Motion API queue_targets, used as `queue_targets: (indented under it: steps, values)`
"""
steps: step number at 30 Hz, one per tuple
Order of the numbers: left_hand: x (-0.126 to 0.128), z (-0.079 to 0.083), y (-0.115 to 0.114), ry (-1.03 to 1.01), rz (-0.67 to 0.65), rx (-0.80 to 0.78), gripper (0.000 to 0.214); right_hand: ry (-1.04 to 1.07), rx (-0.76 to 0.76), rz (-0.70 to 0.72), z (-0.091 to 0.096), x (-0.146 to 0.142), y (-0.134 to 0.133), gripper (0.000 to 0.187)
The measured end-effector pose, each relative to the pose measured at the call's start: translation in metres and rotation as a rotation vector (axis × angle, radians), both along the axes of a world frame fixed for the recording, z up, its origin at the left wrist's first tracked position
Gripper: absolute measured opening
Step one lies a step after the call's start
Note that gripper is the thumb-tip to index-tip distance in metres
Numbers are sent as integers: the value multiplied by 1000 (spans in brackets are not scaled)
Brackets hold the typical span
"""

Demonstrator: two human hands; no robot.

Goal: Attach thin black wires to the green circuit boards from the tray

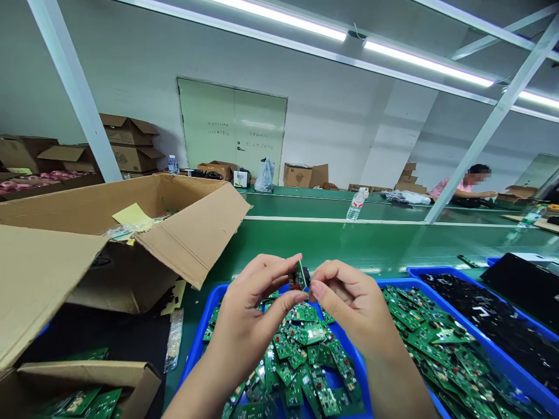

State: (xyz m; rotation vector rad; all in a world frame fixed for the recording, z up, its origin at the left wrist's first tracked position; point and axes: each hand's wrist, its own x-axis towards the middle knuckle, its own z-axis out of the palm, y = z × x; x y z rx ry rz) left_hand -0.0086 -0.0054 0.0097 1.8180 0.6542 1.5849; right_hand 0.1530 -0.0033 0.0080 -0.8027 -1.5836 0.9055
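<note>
Roughly mid-view, a small green circuit board [300,276] is up in the air between the two hands, above the near blue tray [195,348]. Clock set on that board, 12 at the top of the view.

Left hand [251,308] comes in from 8 o'clock. Thumb and forefinger pinch the board, forefinger tip at the upper end, thumb at the lower; the gap is only as wide as the piece.

Right hand [349,297] sits at 3 to 4 o'clock, thumb and forefinger drawn nearly together, other fingers curled in. Its tips are right beside a dark part [306,274] on the board's right face. Cannot tell whether they grip it or merely touch.

Key relation: board seen almost edge-on, visible length running about 12 to 6, leaning slightly toward 11 to 5, one face turned to each hand. Both hands about equally near; the left has the firm hold, the right faces the dark part.

Edges: carton flap [196,233] juts in at 9 to 10, well apart from the knuckles. Bottle [357,203] at 1 to 2, farther back on the green bench [301,235]. Loose boards [301,337] lie jumbled at 6 (many overlapping, no common direction). Second board tray [397,283] at 4, near the right wrist. Room looks easiest upward, toward 12.
</note>
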Motion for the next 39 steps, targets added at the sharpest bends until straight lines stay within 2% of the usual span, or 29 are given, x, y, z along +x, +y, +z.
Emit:
queue_targets:
  steps: [4, 8, 15, 19, 24, 27, 30, 35, 39]
  values:
    - [1, -1, 0, -6, -41, -13, 39, 5, 39, -36, 1, -2, 0, 13]
    - [2, 0, -1, 41, -23, 14, 40, 2, 134, -99, 1, -6, 0, 10]
    - [0, 2, -2, 99, -89, -14, 44, -63, 403, -238, 1, -7, 0, 6]
    - [-3, 7, -2, 145, -115, -39, 39, -142, 552, -311, 1, -6, 2, 9]
    - [-9, 18, -5, 322, -137, -66, 24, -227, 734, -336, 3, 4, 9, 14]
    - [-10, 23, -5, 372, -174, -107, 25, -269, 824, -323, 3, 10, 11, 16]
    - [-12, 22, -3, 396, -240, -170, 29, -292, 851, -314, 4, 14, 12, 17]
    - [-16, 17, 2, 380, -384, -279, 28, -257, 1019, -351, 6, 15, 14, 22]
    - [-18, 18, 0, 366, -385, -301, 26, -256, 1006, -342, 6, 13, 16, 30]
